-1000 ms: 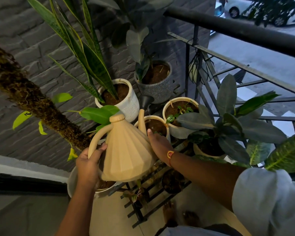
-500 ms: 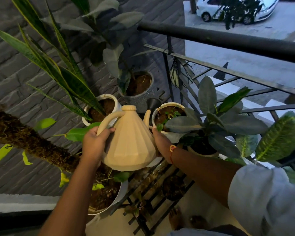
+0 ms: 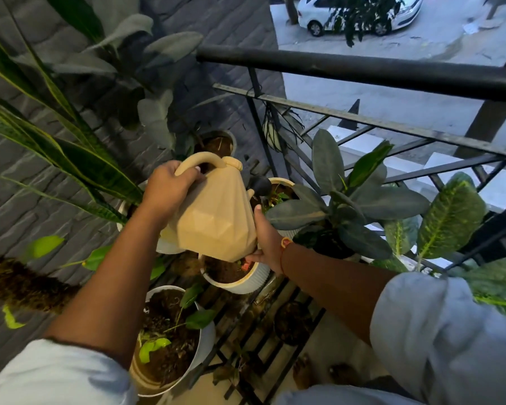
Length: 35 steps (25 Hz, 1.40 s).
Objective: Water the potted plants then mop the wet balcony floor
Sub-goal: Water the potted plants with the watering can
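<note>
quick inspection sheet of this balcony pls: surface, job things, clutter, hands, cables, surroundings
surface: black slatted rack carries pots; whether the floor is wet cannot be told
job's things: beige watering can tilted, its spout over the small white pot; ribbed white pot below the can; no mop seen
clutter: nothing seen
grippers: left hand grips the can's handle; right hand supports its lower side
cables: nothing seen
surroundings: brick wall, black railing, white car on the street

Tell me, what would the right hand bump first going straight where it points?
The right hand, pressed to the watering can, would probably meet the cream pot just ahead; depth is unclear.
</note>
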Available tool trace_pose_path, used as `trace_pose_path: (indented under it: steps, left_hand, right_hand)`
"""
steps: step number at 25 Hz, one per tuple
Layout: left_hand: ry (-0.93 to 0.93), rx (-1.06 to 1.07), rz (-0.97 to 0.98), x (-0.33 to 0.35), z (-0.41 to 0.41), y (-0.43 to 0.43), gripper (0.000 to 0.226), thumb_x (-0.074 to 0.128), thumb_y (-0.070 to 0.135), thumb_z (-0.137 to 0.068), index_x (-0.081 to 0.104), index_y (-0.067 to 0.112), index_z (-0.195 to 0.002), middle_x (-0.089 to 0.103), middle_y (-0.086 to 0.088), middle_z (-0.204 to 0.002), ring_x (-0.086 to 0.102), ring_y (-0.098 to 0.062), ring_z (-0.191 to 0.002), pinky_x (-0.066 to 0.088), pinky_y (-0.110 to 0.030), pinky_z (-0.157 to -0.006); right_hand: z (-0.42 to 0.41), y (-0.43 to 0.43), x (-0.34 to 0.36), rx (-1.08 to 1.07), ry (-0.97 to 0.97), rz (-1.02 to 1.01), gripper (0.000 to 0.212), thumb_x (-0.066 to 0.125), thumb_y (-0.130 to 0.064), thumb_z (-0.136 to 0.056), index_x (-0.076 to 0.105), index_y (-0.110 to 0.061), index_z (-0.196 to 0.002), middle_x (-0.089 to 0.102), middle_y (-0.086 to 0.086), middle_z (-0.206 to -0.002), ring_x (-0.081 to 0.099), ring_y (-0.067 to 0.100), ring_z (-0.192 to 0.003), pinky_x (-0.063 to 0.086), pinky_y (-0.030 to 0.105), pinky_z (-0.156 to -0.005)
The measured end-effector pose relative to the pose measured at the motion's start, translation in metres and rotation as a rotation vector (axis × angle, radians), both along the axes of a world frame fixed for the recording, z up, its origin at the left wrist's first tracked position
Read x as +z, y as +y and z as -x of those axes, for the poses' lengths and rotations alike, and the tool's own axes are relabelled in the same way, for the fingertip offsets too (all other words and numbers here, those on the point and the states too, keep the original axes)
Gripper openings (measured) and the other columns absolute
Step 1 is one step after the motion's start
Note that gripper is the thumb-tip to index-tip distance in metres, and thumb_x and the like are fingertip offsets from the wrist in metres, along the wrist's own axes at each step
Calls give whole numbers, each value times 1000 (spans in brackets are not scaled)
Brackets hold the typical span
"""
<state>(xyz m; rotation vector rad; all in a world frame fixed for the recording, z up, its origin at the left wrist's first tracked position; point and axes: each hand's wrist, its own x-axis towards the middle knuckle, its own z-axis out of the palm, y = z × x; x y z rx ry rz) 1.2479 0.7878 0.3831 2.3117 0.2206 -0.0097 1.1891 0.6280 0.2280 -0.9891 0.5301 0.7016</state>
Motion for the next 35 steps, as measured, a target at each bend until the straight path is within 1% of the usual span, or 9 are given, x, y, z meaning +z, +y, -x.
trace_pose_path:
  steps: [6, 10, 13, 18, 23, 27, 30, 32, 35]
  left_hand:
    - [-26, -29, -67, 6, -13, -7, 29, 69, 44, -92, 73, 18, -105, 74, -5, -93, 68, -26, -89, 52, -41, -77]
    - [-28, -40, -103, 8, -18, -8, 32, 68, 47, -92, 73, 19, -107, 74, -4, -95, 68, -24, -90, 50, -37, -73]
    - [-18, -37, -113, 8, -18, -6, 36, 68, 50, -92, 72, 19, -112, 74, -6, -100, 69, -26, -93, 51, -39, -76]
    - [-12, -32, -107, 10, -16, -3, 38, 68, 49, -93, 72, 19, -115, 75, -7, -105, 70, -28, -98, 58, -50, -88]
    - [-43, -19, -106, 8, -10, 4, 33, 68, 51, -91, 74, 22, -106, 75, -3, -95, 71, -26, -92, 56, -44, -79]
    - [-85, 6, -95, -4, 0, 15, 27, 67, 55, -88, 70, 28, -88, 73, 0, -84, 70, -26, -83, 56, -45, -75]
    - [-135, 69, -133, -20, 13, 27, 27, 66, 58, -89, 65, 33, -80, 70, 7, -80, 68, -21, -80, 55, -42, -73]
    - [-199, 125, -162, -34, 24, 37, 25, 66, 57, -91, 65, 34, -82, 67, 12, -76, 66, -18, -75, 53, -39, -70]
    - [-250, 237, -115, -57, 46, 54, 23, 67, 49, -93, 63, 32, -80, 63, 13, -71, 63, -21, -72, 46, -35, -67]
  right_hand:
    - [-9, 3, 2, -31, -7, -11, 83, 30, -85, -88, 41, -33, -150, 51, 5, -150, 51, 31, -133, 49, 51, -105]
    - [-11, 4, 3, -49, 12, -21, 81, 32, -86, -87, 44, -34, -148, 54, 4, -147, 53, 30, -131, 53, 47, -96]
    - [-13, 5, 5, -58, 25, -9, 81, 34, -85, -86, 44, -34, -148, 54, 5, -146, 54, 31, -130, 53, 46, -90]
    - [-14, 5, 4, -37, 8, -14, 79, 33, -85, -87, 44, -35, -148, 55, 3, -143, 53, 30, -131, 53, 49, -96]
    - [-14, 6, 6, -10, 10, 9, 81, 33, -84, -88, 39, -34, -152, 48, 6, -151, 49, 33, -134, 51, 53, -103]
    - [-15, 9, 5, 0, 9, 64, 83, 31, -82, -90, 35, -31, -155, 45, 6, -154, 48, 34, -136, 50, 54, -104]
    - [-17, 11, 3, 15, 0, 132, 85, 31, -81, -91, 36, -26, -155, 48, 10, -151, 50, 35, -133, 49, 57, -105]
    - [-17, 13, 0, 41, -26, 194, 86, 28, -81, -91, 40, -23, -153, 52, 12, -147, 52, 36, -129, 50, 57, -103]
    - [-15, 21, -6, 60, -81, 308, 88, 27, -83, -90, 47, -22, -150, 56, 13, -144, 56, 35, -127, 49, 56, -105]
